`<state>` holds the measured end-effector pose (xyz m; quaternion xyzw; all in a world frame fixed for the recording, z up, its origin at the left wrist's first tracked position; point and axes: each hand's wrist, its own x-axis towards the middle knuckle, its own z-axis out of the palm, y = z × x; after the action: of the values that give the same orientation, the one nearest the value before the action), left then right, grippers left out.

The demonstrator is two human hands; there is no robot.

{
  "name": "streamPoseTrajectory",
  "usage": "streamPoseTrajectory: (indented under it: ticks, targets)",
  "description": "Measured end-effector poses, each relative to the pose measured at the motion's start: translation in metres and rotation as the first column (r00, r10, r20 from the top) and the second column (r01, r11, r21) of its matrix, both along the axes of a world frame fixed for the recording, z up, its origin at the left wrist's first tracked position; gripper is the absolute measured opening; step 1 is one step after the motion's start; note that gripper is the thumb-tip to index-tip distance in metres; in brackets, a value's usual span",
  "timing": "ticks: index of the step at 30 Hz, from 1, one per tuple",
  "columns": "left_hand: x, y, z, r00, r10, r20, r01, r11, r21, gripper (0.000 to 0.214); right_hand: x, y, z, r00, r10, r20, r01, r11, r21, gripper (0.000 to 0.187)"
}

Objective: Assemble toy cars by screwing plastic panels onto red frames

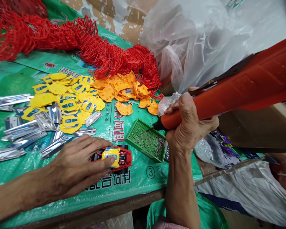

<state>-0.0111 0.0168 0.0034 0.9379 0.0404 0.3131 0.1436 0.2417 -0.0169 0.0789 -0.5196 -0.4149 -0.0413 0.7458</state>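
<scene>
Head: red driver [238, 86] at tray [138, 128], contact unclear

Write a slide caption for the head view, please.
Left hand on a toy car, right hand holding a red screwdriver over a green tray of screws.

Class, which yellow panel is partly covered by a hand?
The panel on the car, under the left hand; the others lie in the pile beyond.
</scene>
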Motion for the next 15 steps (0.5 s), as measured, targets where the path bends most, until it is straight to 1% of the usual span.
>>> streamPoseTrajectory:
  ticks: [3,6,8,10,13,15]
  targets:
    - [-0.0003,-0.0017,-0.0038,1.0,-0.016,-0.009,0.015,0.999,-0.03,0.027,-0.0012,0.0001,0.0009,1.0,-0.004,-0.028,0.004,1.0,0.014,0.019]
    - [0.0009,-0.0053,-0.0069,1.0,0.015,0.018,-0.013,0.996,-0.092,0.026,-0.0019,0.0004,0.0018,1.0,0.003,-0.025,-0.003,0.999,0.035,0.02]
    - [0.0018,-0.0066,-0.007,0.999,0.034,0.033,-0.03,0.993,-0.115,0.025,-0.0019,0.0008,0.0023,1.0,0.002,-0.017,-0.001,1.0,0.026,0.02]
    - [0.0022,-0.0058,-0.0047,0.999,0.027,0.026,-0.025,0.995,-0.097,0.025,-0.0017,0.0013,0.0027,1.0,-0.004,-0.016,0.004,1.0,0.018,0.017]
    - [0.0023,-0.0025,0.0006,1.0,-0.013,0.007,0.014,0.998,-0.055,0.02,-0.0012,0.0023,0.0026,1.0,0.016,-0.006,-0.016,1.0,0.014,0.013]
    - [0.0025,-0.0014,0.0026,0.999,-0.03,0.019,0.031,0.997,-0.071,0.019,-0.0007,0.0026,0.0028,1.0,0.03,0.002,-0.03,0.999,0.02,0.014]
